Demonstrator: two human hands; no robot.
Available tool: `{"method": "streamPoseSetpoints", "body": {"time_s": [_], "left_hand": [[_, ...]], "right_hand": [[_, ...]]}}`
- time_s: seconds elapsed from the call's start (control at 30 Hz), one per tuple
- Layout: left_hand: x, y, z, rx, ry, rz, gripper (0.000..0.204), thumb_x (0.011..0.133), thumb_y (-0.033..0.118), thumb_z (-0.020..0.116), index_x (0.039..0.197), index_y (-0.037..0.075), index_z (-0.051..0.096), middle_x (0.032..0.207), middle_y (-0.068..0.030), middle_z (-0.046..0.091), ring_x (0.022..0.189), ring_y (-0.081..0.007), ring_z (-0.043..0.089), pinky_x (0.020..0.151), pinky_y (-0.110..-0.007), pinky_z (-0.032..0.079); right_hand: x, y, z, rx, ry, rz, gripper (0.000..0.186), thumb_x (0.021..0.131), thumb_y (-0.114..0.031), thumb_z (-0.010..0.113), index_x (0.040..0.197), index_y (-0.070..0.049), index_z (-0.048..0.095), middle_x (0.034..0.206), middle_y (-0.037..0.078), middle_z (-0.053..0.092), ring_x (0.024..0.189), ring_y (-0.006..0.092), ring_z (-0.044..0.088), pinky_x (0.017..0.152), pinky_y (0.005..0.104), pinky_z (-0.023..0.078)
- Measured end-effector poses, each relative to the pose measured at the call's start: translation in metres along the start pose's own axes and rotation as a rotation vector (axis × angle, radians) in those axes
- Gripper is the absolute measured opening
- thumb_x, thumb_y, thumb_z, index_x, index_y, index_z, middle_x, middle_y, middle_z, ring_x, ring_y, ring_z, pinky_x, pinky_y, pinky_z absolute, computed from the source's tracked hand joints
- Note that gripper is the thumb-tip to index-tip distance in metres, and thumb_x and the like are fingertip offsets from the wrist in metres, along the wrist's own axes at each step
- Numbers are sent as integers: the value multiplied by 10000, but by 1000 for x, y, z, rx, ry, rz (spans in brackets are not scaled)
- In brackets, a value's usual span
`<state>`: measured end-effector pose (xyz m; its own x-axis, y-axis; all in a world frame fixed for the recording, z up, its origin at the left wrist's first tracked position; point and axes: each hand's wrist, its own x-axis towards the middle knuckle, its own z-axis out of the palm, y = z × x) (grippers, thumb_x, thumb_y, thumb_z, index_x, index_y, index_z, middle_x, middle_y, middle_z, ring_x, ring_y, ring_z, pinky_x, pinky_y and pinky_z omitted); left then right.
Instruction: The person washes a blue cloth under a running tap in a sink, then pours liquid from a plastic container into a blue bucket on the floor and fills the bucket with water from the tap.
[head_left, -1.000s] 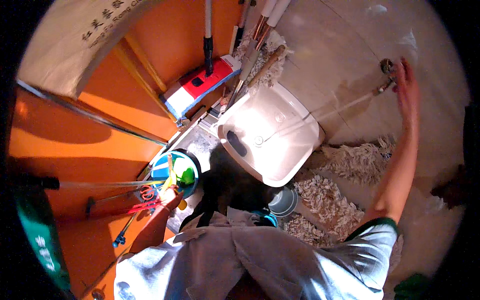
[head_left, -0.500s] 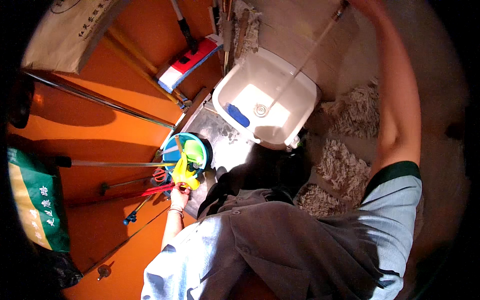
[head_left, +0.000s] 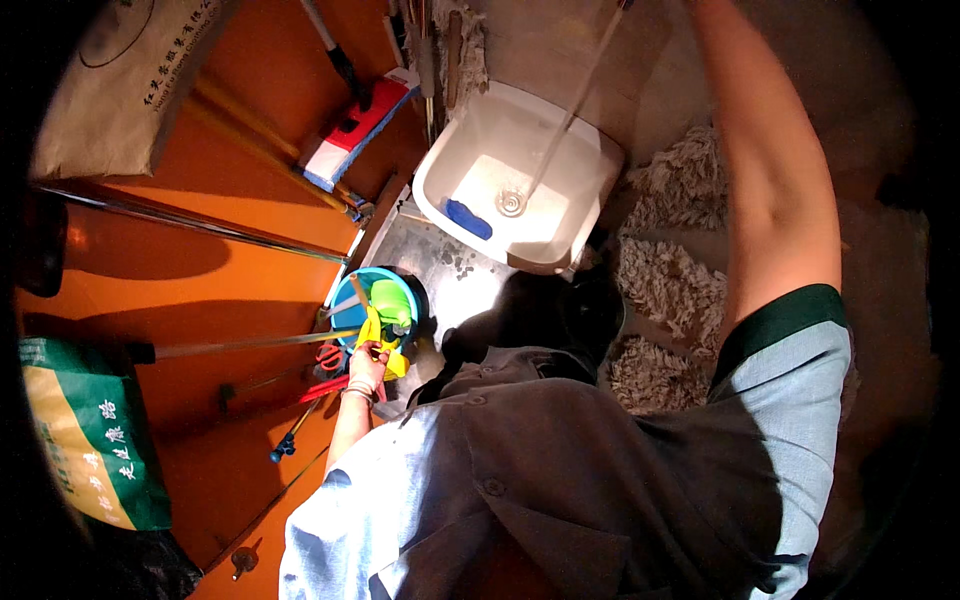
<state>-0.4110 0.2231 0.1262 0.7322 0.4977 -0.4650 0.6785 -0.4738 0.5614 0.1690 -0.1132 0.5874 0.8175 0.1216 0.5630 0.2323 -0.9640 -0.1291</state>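
At the lower left, my left hand [head_left: 368, 367] is closed at the near rim of a blue bucket [head_left: 340, 305]. Its fingers pinch a limp yellow rubber glove [head_left: 396, 362] that drapes over the rim. A bright green item [head_left: 390, 300] sits inside the bucket. Red tool handles [head_left: 322, 390] lie just beside my wrist. My right forearm [head_left: 775, 150] reaches up past the top edge, so the right hand is out of sight. Below it to the left, a thin rod [head_left: 578, 95] slants down into a white basin [head_left: 440, 160], near its drain.
A blue cloth [head_left: 468, 219] lies in the basin. Several mop heads [head_left: 672, 275] are on the right. A red-and-blue flat mop [head_left: 358, 130] and long poles [head_left: 190, 222] lean along the orange wall. A green-and-yellow bag [head_left: 95, 430] and a paper sack [head_left: 120, 100] are at the left.
My left hand has shifted slightly up onto the yellow glove. The right hand has gone out past the top edge, and the whole view has shifted a little.
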Motion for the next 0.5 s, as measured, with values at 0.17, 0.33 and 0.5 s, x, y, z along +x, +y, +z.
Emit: {"method": "streamPoseSetpoints", "body": {"time_s": [0.17,0.33,0.5], "left_hand": [[13,18,-5,-8,-2,70,214,747,136,703,914,30,623,766,-117,670,728,-232,658,711,-329,510],[20,18,-12,-19,-11,56,197,742,117,687,904,24,623,746,-118,667,704,-226,657,689,-331,516],[28,29,-15,73,-11,125,152,751,101,671,867,16,626,744,-123,677,695,-220,659,671,-323,516]], "right_hand": [[0,0,-6,13,-144,-48,401,823,-325,611,1055,2,627,1098,210,613,1019,367,585,845,443,464],[-3,-5,-3,126,-130,54,397,830,-329,585,1048,-1,634,1091,194,625,1012,360,593,850,443,463],[-7,4,-7,66,-142,-11,412,837,-340,555,1046,6,640,1059,200,639,976,366,604,834,442,463]]}}
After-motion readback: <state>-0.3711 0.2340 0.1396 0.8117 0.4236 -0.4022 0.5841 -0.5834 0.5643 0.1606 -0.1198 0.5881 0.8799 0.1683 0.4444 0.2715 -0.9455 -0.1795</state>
